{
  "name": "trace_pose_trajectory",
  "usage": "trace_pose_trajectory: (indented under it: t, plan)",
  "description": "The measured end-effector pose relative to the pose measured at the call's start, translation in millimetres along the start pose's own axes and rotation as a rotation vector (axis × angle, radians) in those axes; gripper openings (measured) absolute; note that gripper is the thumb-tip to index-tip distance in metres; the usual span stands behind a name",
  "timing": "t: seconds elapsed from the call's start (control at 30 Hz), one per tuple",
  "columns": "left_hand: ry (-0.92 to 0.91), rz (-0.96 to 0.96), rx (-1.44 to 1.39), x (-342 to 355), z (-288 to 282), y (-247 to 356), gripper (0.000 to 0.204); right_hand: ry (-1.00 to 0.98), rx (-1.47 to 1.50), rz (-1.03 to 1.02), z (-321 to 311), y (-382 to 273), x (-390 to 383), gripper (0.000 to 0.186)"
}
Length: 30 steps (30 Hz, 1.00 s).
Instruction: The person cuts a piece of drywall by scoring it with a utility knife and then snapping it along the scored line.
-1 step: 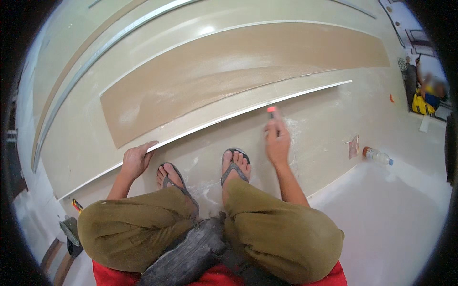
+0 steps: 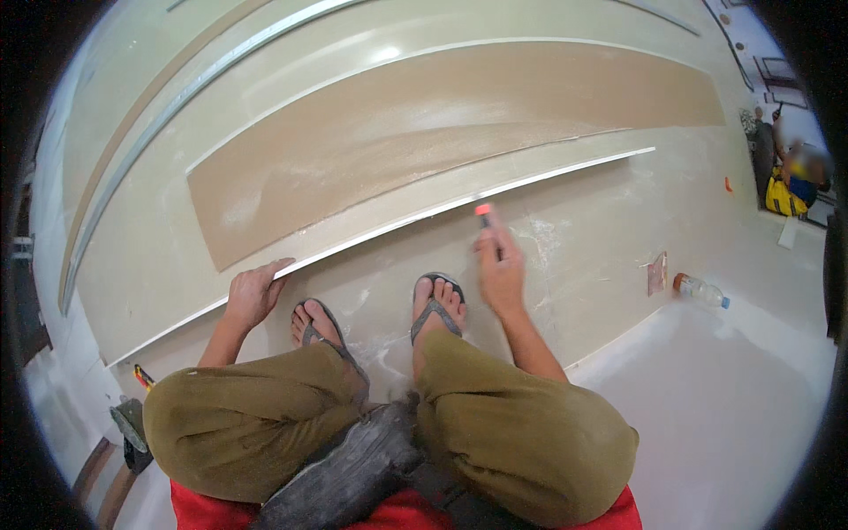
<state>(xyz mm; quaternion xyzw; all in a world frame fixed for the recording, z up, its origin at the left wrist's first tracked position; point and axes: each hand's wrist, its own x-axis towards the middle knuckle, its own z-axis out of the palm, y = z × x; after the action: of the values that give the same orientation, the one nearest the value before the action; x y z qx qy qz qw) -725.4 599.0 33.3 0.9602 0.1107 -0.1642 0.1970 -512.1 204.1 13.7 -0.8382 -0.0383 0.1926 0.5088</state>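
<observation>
A long, narrow plasterboard strip [image 2: 399, 231], white along its cut edge, runs slantwise in front of my feet. My left hand [image 2: 253, 293] is closed over its edge near the left end, fingers on the far side. In my right hand [image 2: 502, 269] is a small, dark-bodied tool with an orange-red tip, which looks like a utility knife [image 2: 483, 212]. Its tip is just on the near side of the strip's edge, right of the middle; motion blurs it. Beyond the strip lies a wide brown board piece [image 2: 459, 110].
My sandalled feet [image 2: 437, 309] stand on a large cream board [image 2: 583, 256]. A plastic bottle [image 2: 702, 290] lies at the right. Long metal profile [image 2: 190, 106] curves at far left. Another cutter [image 2: 142, 377] lies near my left knee. A person [image 2: 799, 172] sits at far right.
My right hand and the knife have shifted slightly left along the strip and a little nearer. My left hand keeps its place on the edge.
</observation>
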Motion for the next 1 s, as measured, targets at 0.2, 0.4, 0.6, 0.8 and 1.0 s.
trace_pose_trajectory:
  t: [0.2,0.4,0.6,0.8,1.0]
  plan:
    - [-0.058,-0.051,-0.017,-5,-6,-5,0.035,-0.292,0.040,-0.170,30,-24,-23,0.047]
    - [-0.080,-0.047,0.006,1,-8,6,0.035,0.062,0.185,0.159,22,-3,-12,0.047]
    - [-0.075,-0.069,-0.047,0,-6,-1,0.035,-0.426,-0.150,-0.386,72,-2,-46,0.050]
    - [-0.080,-0.062,0.008,-2,-10,2,0.035,0.051,0.333,0.179,30,-19,-15,0.050]
    - [-0.100,-0.067,-0.007,-5,-5,-10,0.036,-0.381,-0.065,-0.291,74,1,-50,0.045]
